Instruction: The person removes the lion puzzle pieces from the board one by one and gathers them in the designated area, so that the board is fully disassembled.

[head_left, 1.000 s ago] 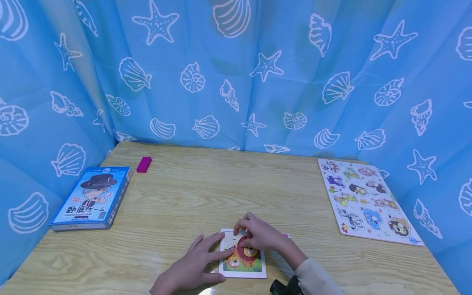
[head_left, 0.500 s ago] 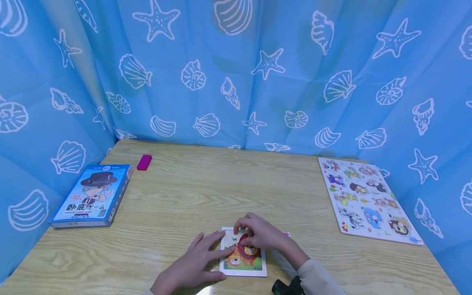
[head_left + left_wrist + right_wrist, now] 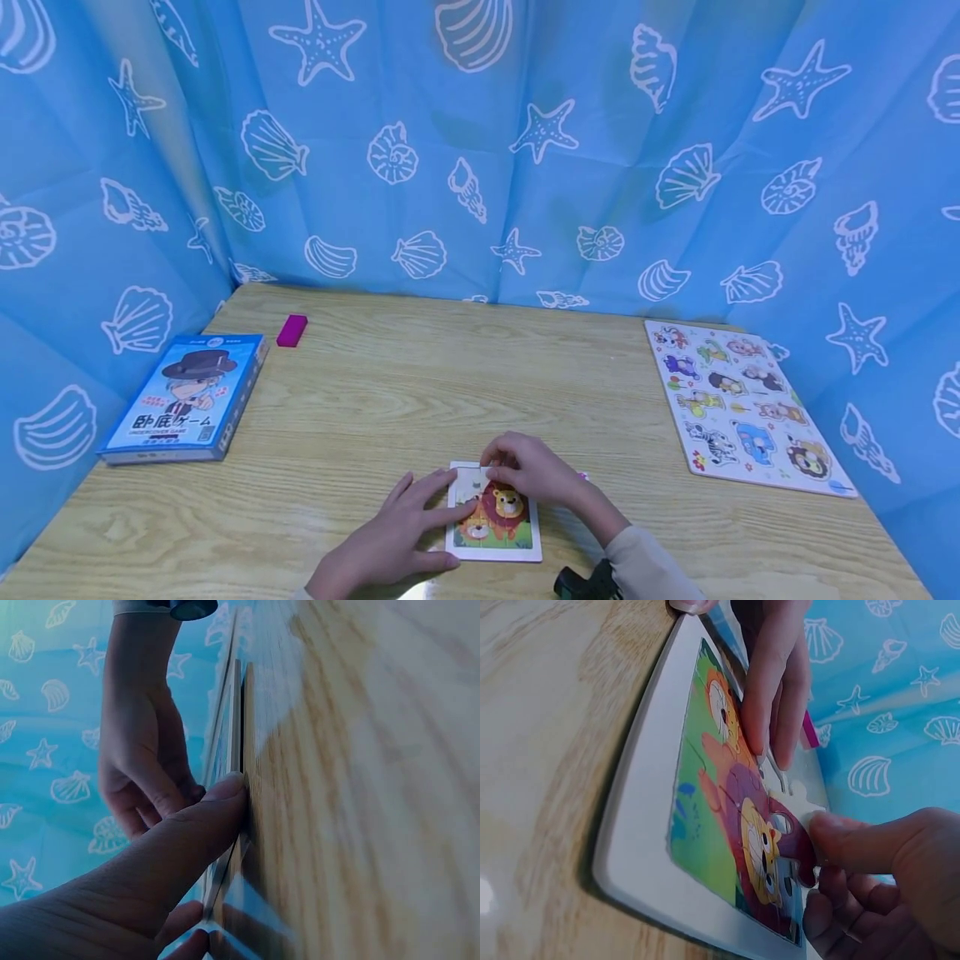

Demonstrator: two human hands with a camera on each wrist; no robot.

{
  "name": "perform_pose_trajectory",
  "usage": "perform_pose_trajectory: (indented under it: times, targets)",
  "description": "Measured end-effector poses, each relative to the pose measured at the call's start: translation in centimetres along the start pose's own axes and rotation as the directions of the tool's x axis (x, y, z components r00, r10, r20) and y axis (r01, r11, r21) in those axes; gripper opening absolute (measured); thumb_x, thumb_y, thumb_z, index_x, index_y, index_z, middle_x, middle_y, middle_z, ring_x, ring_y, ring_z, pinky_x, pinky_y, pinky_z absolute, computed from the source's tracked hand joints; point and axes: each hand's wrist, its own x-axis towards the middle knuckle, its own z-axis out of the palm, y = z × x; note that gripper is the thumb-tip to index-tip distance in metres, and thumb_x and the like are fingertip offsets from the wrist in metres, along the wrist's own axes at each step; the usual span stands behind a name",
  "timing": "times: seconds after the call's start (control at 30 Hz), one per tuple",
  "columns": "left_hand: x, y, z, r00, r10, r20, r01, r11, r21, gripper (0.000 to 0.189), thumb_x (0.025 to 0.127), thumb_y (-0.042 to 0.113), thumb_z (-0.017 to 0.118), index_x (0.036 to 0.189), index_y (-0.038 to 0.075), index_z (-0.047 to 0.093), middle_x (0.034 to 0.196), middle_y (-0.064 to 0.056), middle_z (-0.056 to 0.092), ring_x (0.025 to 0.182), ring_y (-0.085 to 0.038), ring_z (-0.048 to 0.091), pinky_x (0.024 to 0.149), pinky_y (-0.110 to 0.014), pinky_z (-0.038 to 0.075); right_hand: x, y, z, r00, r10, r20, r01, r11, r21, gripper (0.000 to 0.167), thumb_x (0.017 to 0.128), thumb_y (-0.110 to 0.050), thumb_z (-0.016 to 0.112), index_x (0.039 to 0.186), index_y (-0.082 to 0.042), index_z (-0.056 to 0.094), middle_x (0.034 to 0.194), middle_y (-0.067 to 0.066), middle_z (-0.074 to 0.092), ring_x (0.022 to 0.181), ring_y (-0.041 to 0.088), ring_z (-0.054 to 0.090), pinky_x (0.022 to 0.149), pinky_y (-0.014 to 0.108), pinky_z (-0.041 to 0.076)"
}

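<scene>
Maroon-and-cream jigsaw piece [image 3: 799, 829]: apparently being fitted into the lion puzzle [image 3: 497, 529]
Right hand [image 3: 531, 471] is pinching the piece, tilted, between thumb and fingers; left hand [image 3: 401, 533] is touching the white border [image 3: 641, 825], fingers spread; next move likely calls for aligning tabs, pressing flat; puzzle is lying on the wood-grain table [image 3: 360, 408], both lion faces showing.

Beyond the puzzle [image 3: 502, 523], the table [image 3: 450, 375] leaves passage, while blue box [image 3: 183, 398] and animal board [image 3: 738, 404] obstruct the sides.

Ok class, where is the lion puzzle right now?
In the head view, the lion puzzle lies on the table, bottom centre, left hand at its left, right hand over its upper right.
</scene>
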Motion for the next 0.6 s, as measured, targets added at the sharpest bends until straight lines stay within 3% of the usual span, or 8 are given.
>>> perform_pose_trajectory:
  times: [0.13, 0.37, 0.6]
  targets:
    - [0.0, 0.0, 0.0, 1.000, -0.001, 0.002, 0.001, 1.000, -0.002, 0.060, 0.088, 0.047, 0.062, 0.141, 0.024, 0.048, 0.151, -0.012, 0.026, 0.138, -0.029, 0.022, 0.108, -0.058, 0.012, 0.0, 0.1, 0.0, 1.000, -0.009, -0.012, 0.009, 1.000, 0.004, 0.004, 0.091, -0.011, 0.065, 0.092, -0.009, 0.068, 0.078, -0.008, 0.057, 0.068, 0.006, 0.053, 0.061, 0.025, 0.045]
    - [0.1, -0.2, 0.1, 1.000, -0.003, 0.005, 0.003, 1.000, 0.001, 0.061, 0.088, 0.050, 0.060, 0.141, 0.025, 0.047, 0.151, -0.012, 0.025, 0.139, -0.029, 0.021, 0.108, -0.058, 0.011, -0.4, 0.1, -0.4, 0.999, 0.009, -0.037, -0.008, 1.000, 0.005, 0.009, 0.092, -0.016, 0.063, 0.094, -0.011, 0.070, 0.080, -0.009, 0.060, 0.070, 0.006, 0.053, 0.063, 0.025, 0.044]
    - [0.0, -0.1, 0.1, 1.000, -0.005, -0.006, 0.005, 1.000, 0.009, 0.061, 0.087, 0.050, 0.061, 0.141, 0.025, 0.048, 0.152, -0.013, 0.025, 0.139, -0.029, 0.020, 0.109, -0.056, 0.010, -1.3, 0.7, -1.4, 0.989, 0.102, -0.110, -0.097, 0.994, 0.045, 0.007, 0.092, -0.015, 0.063, 0.091, -0.010, 0.067, 0.080, -0.007, 0.062, 0.072, 0.009, 0.056, 0.064, 0.026, 0.047]
